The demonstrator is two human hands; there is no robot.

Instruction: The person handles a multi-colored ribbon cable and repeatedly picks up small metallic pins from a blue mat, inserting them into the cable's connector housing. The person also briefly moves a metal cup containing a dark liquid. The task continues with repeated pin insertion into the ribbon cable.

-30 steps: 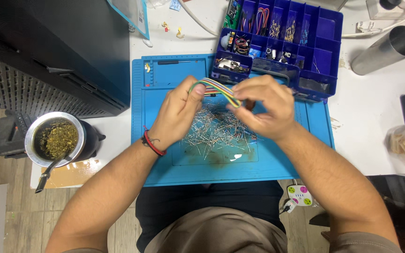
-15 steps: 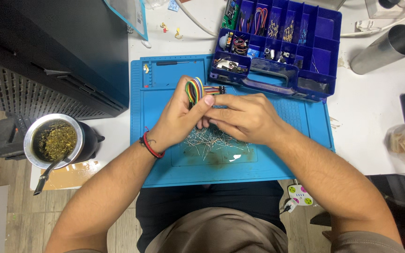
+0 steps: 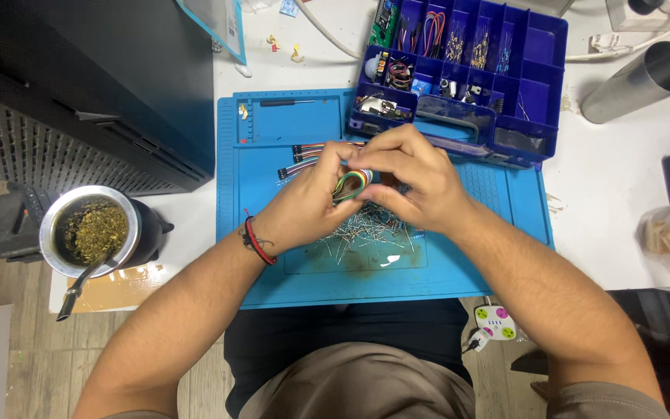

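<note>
Over the blue work mat [image 3: 273,124], my left hand [image 3: 304,206] and my right hand [image 3: 412,178] meet and together grip a folded bundle of rainbow-coloured jumper wires [image 3: 353,183]. The wires' black connector ends [image 3: 298,151] stick out to the left past my left fingers. A loose pile of small metal pins and components [image 3: 366,233] lies on the mat right under both hands. A red and black cord bracelet circles my left wrist.
A blue compartment box [image 3: 533,85] of electronic parts sits at the mat's far right corner. A black computer case [image 3: 94,77] stands left. A metal cup of herbs with a straw [image 3: 91,231] is lower left. A steel cylinder [image 3: 637,81] lies at right.
The wires, stretched between my hands a second ago, are now folded into a tight loop. Both hands have come together and moved slightly toward the mat's middle.
</note>
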